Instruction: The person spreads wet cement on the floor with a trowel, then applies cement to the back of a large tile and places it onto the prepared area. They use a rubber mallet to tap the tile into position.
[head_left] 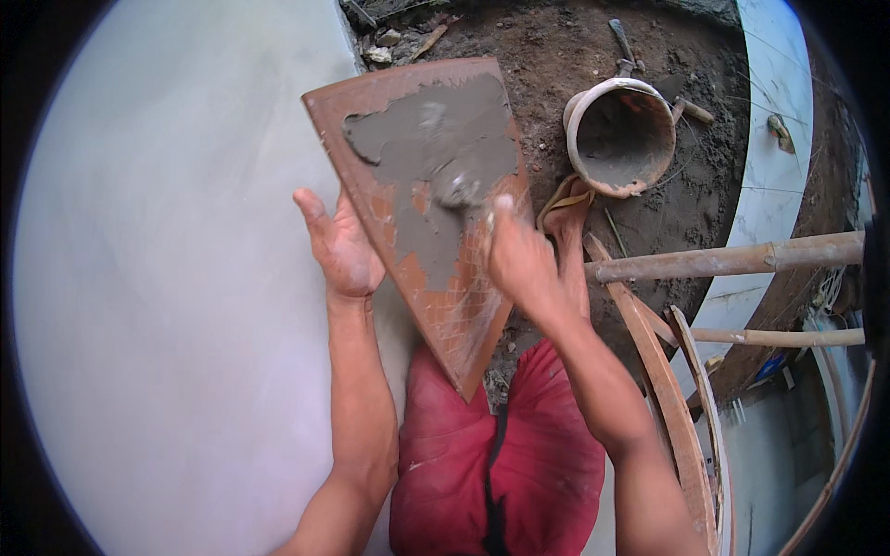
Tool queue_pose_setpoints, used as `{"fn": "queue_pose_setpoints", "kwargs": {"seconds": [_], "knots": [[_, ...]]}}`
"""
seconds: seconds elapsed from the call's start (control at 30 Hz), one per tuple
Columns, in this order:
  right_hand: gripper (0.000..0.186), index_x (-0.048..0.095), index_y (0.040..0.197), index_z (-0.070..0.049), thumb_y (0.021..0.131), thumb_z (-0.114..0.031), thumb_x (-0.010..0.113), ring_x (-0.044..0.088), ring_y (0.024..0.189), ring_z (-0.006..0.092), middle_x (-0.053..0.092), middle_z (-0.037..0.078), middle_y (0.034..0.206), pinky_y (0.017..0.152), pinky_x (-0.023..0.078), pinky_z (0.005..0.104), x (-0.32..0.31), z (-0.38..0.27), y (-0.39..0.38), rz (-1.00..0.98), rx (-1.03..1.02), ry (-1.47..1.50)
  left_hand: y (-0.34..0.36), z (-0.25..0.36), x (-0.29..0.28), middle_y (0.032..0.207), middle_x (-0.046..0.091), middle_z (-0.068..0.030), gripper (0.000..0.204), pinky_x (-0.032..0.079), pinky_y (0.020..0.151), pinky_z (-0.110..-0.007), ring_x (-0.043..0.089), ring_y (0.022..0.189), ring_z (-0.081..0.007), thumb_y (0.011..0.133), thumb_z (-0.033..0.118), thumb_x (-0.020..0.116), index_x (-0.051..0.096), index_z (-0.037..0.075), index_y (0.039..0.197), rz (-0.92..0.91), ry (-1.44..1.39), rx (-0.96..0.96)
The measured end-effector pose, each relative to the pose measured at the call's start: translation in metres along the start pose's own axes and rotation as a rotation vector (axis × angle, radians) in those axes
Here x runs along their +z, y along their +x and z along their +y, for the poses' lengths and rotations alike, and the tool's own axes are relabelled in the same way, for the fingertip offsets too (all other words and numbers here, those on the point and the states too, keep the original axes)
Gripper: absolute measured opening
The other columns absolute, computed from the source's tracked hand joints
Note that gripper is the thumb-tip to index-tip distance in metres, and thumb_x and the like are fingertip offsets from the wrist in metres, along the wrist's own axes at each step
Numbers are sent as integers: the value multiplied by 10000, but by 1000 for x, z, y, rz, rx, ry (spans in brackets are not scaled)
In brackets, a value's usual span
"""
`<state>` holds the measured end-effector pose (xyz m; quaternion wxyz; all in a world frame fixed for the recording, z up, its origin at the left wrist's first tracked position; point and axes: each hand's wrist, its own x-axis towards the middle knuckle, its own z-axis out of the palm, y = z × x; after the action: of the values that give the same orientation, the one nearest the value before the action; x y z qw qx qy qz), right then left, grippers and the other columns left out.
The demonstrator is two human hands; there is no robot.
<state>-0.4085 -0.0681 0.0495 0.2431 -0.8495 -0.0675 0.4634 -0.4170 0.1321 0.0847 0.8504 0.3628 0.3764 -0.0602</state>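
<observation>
A brown tile [482, 315], cut to a wedge with a curved far edge, is tilted over my lap with its point toward me. Its gridded face carries a thick, uneven spread of wet grey mortar [399, 130]. My left hand [348, 250] supports the tile from beneath at its left edge; the thumb sticks out and the fingers are hidden behind the tile. A small trowel [459, 190], smeared by motion, touches the mortar near the tile's middle. Its handle is gripped in my right hand [519, 250], closed above the tile's right edge.
A mortar-stained bucket [577, 134] stands tilted on the dirt beyond my bare foot [567, 218]. A hammer-like tool [695, 111] lies beside it. Bamboo poles [732, 259] and wooden strips [667, 398] stand close on the right. A smooth pale surface [176, 278] spans the left.
</observation>
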Motion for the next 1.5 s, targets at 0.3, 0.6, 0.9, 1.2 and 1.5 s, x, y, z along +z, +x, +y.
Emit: {"fn": "queue_pose_setpoints", "kwargs": {"seconds": [0.3, 0.6, 0.9, 1.2, 1.5], "knots": [[314, 489, 1082, 40, 814, -115, 538, 629, 659, 320, 638, 222, 832, 591, 503, 439, 113, 182, 70, -326, 318, 243, 7, -10, 3, 1399, 419, -112, 649, 372, 1045, -398, 440, 1251, -241, 990, 512, 333, 315, 22, 1415, 145, 253, 146], [135, 493, 972, -67, 838, -85, 498, 532, 493, 163, 537, 55, 702, 434, 463, 313, 80, 118, -87, -371, 516, 1016, -67, -69, -39, 1464, 339, -117, 724, 291, 1099, -421, 349, 1328, -266, 968, 564, 339, 250, 36, 1454, 216, 154, 31], [336, 535, 1038, 35, 812, -211, 565, 632, 832, 431, 634, 284, 891, 744, 508, 472, 125, 184, 79, 79, 148, 191, -101, -94, -43, 1468, 324, -113, 779, 282, 1104, -420, 340, 1323, -282, 940, 619, 345, 238, 49, 1461, 307, 304, 19], [317, 565, 1042, -39, 841, -281, 524, 599, 959, 421, 632, 258, 995, 818, 463, 492, -39, 167, -76, -128, 354, 83, -103, -103, -62, 1474, 315, -116, 775, 271, 1107, -426, 328, 1334, -280, 942, 615, 344, 240, 48, 1460, 341, 274, 9], [213, 555, 1018, -12, 866, -151, 502, 664, 893, 376, 675, 229, 933, 768, 520, 471, -95, 281, 102, 291, 376, -582, -99, -100, -58, 1459, 329, -112, 720, 296, 1092, -423, 345, 1319, -276, 965, 574, 320, 238, 56, 1458, 361, 294, 29]]}}
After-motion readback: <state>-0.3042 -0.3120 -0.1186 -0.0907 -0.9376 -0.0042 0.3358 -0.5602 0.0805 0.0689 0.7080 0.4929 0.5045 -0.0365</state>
